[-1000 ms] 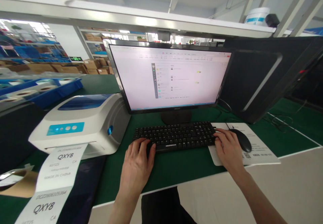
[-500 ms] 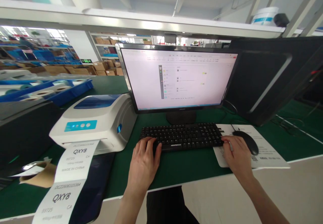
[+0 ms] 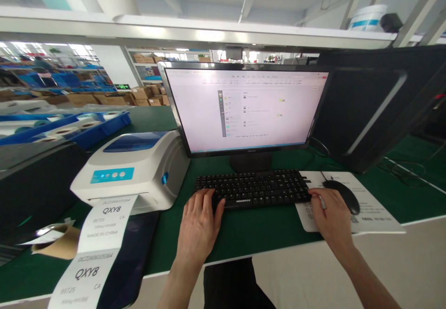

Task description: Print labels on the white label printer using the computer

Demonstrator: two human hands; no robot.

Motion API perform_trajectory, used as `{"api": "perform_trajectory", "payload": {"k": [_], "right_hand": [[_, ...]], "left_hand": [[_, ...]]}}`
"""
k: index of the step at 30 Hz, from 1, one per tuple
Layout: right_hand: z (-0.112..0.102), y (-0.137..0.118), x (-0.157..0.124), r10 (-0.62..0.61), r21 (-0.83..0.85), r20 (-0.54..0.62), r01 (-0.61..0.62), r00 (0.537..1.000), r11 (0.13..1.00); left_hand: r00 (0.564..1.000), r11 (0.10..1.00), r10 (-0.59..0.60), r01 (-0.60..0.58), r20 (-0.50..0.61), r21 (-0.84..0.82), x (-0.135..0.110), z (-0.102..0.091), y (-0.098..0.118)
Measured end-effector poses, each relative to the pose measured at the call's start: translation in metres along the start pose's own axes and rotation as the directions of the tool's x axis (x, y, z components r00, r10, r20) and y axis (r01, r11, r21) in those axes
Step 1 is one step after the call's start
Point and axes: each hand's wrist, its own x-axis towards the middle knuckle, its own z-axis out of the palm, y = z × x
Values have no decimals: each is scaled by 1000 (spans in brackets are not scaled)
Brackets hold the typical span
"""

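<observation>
My left hand (image 3: pixel 201 223) rests on the left end of a black keyboard (image 3: pixel 251 193), fingers bent over the keys and thumb apart near the front edge. At the keyboard's right end, my right hand (image 3: pixel 331 218) lies partly over a white printed mouse pad (image 3: pixel 378 220), its fingertips touching the keys' edge. A small pale patch shows between its thumb and fingers; I cannot make out what it is. Just right of that hand sits a black mouse (image 3: pixel 343 195). Behind the keyboard stands a lit monitor (image 3: pixel 258 109) with a chat-like window on screen.
A white label printer (image 3: pixel 128 169) stands left, a strip of printed labels (image 3: pixel 101 234) hanging from it over a dark flat pad (image 3: pixel 134 253). Blue trays (image 3: pixel 101 130) with rolls lie behind. A large black panel (image 3: pixel 372 104) leans at right. A shelf (image 3: pixel 209 32) crosses above.
The view has shifted very slightly. My right hand remains at the keyboard's right end and my left hand stays on the keys; the screen looks the same.
</observation>
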Motion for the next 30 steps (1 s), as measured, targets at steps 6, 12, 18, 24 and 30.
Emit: {"api": "perform_trajectory", "payload": {"k": [6, 12, 18, 24, 30], "right_hand": [[0, 0, 0, 4, 7, -4, -4, 1000, 1000], [0, -1, 1, -9, 2, -29, 10, 1000, 1000], [0, 0, 0, -9, -3, -14, 9, 1000, 1000], [0, 1, -1, -3, -6, -12, 3, 1000, 1000], [0, 0, -1, 12, -6, -10, -12, 1000, 1000]], "left_hand": [[1000, 1000, 3, -4, -12, -27, 1, -1, 1], [1000, 999, 4, -5, -29, -36, 1, 0, 1], [999, 999, 37, -37, -15, 7, 2, 1, 0], [1000, 1000, 20, -20, 2, 24, 2, 0, 2], [1000, 1000, 9, -9, 2, 1, 2, -1, 1]]}}
